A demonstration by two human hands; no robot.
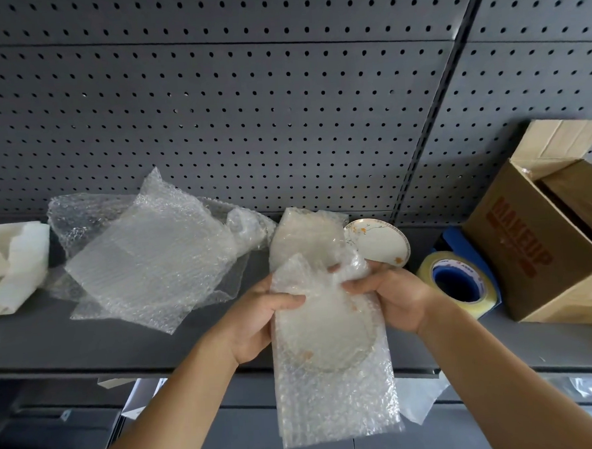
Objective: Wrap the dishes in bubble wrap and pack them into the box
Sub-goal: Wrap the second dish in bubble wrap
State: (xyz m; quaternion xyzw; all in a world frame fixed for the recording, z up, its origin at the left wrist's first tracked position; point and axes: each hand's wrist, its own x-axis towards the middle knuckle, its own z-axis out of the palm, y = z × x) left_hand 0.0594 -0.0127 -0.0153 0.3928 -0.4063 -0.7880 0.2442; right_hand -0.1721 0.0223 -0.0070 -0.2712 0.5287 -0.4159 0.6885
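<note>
I hold a round plate inside a bubble wrap sheet (332,353) above the front edge of the grey shelf. My left hand (258,315) grips its left side with the thumb on top. My right hand (391,296) pinches the bunched upper right corner of the wrap. Behind it another wrapped dish (304,237) leans on the shelf, and a bare white plate (379,242) with orange flowers rests beside it. The brown cardboard box (529,246) stands open at the right.
Loose bubble wrap sheets (152,252) lie on the left of the shelf (37,344), with white foam sheets (12,266) at the far left. A roll of clear tape (460,281) stands between the plates and the box. A perforated grey panel (247,106) forms the back wall.
</note>
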